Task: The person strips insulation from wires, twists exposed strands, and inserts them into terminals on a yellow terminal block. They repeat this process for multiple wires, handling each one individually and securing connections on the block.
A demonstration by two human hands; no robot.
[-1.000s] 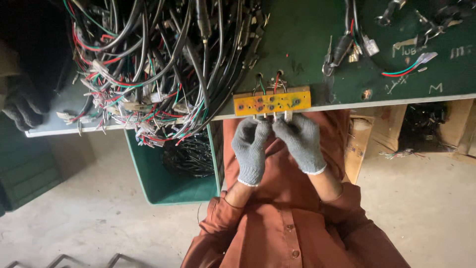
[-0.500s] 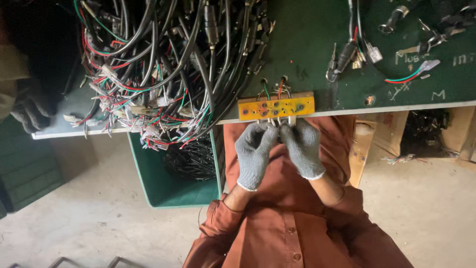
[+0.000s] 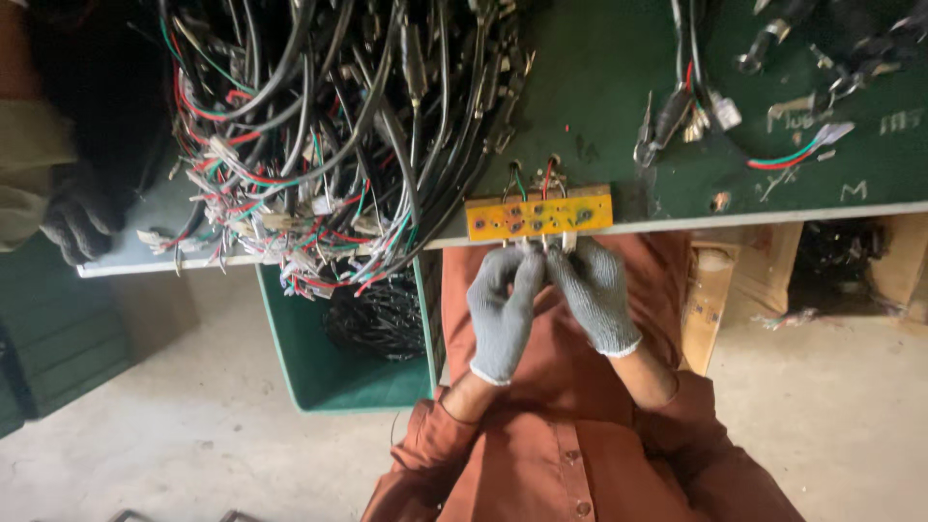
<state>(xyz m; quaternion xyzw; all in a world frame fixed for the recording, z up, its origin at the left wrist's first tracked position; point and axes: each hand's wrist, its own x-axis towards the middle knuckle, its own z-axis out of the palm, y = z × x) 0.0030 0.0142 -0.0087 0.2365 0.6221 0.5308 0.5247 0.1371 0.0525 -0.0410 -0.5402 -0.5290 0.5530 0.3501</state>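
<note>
Head view: both hands' fingers (image 3: 522,266) pinch the yellow circuit board's (image 3: 538,214) near edge.

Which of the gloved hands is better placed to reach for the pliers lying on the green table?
Right, probably. The right hand is at the right half of the orange board, nearer the pliers lying beyond that end; the left hand would have to cross over it.
</note>
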